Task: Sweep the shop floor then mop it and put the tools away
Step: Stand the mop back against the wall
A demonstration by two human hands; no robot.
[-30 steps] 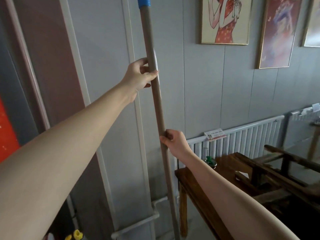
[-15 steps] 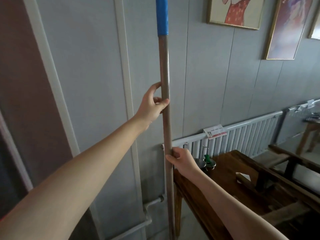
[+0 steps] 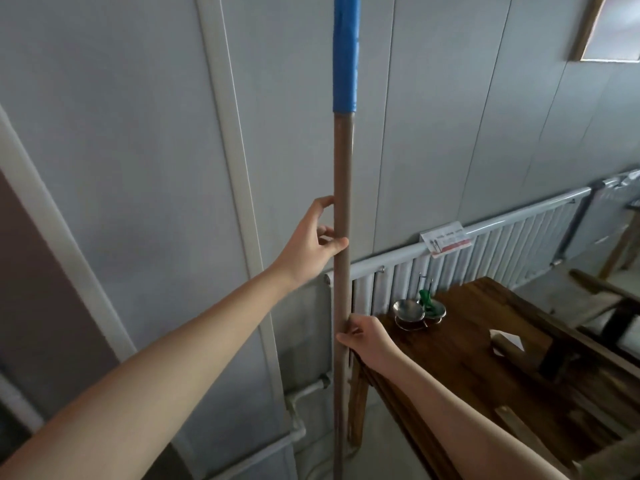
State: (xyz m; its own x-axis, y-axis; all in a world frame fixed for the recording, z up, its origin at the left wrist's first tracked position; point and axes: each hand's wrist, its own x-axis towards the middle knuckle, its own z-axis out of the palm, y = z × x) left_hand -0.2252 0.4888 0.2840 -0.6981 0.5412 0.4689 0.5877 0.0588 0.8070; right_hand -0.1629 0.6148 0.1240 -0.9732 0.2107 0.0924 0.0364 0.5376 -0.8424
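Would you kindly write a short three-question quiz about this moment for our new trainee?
1. True or false: the left hand and the right hand both grip the long handle.
2. Which hand holds higher on the handle? A) left B) right C) they are level
3. Fill the gap: the small metal bowl stands on the wooden ____.
Key: 1 true; 2 A; 3 table.
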